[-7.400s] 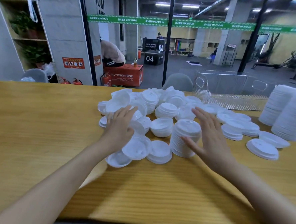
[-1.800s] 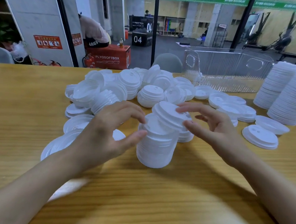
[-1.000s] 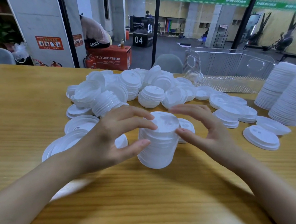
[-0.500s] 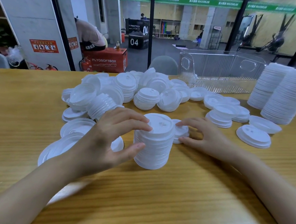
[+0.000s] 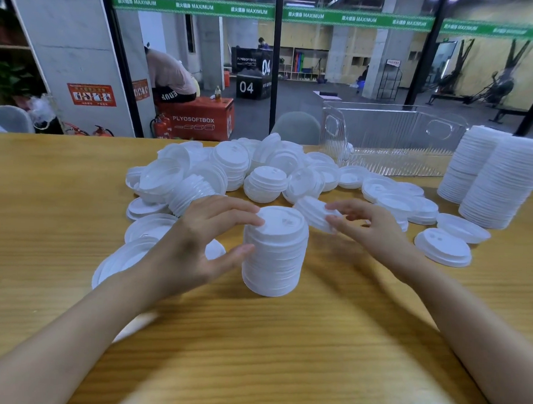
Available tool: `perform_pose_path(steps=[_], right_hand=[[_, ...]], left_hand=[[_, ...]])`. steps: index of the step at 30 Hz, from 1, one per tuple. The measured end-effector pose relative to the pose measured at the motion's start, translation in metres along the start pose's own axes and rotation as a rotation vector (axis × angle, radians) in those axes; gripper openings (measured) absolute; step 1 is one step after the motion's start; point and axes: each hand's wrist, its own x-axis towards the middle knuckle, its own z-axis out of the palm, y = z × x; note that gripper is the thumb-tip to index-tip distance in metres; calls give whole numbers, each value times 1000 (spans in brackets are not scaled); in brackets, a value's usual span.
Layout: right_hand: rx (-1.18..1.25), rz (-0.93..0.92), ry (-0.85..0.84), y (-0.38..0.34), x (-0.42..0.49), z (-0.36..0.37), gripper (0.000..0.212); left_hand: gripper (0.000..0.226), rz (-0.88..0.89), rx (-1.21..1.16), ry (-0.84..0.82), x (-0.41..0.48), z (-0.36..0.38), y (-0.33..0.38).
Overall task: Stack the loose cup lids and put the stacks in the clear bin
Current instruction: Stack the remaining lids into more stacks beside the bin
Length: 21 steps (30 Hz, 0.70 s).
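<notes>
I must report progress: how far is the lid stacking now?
Done: two tall stacks stand beside the clear bin, none inside. In hand: the left hand grips a short stack; the right hand holds a lid beside it. Left: the loose pile, then binning every stack.

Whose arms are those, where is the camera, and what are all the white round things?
Those are a person's bare arms, no machine. The camera sits on their head and looks down, so you see what they see. The white round things are cup lids, piled on the wooden table. The left hand grips a short stack of lids standing on the table. The right hand pinches a tilted lid beside the stack's top. Behind stands a clear bin, and two tall stacks stand at the right.
</notes>
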Motion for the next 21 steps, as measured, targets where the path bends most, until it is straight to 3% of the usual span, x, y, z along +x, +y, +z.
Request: perform_pose_path(steps=[5, 16, 21], right_hand=[[212, -19, 39, -23, -3, 5, 10], [177, -19, 105, -17, -12, 10, 13], [149, -181, 37, -33, -18, 12, 29]], left_hand=[[33, -38, 53, -21, -1, -3, 3], [40, -83, 15, -18, -10, 4, 4], [44, -101, 14, 28, -8, 1, 9]])
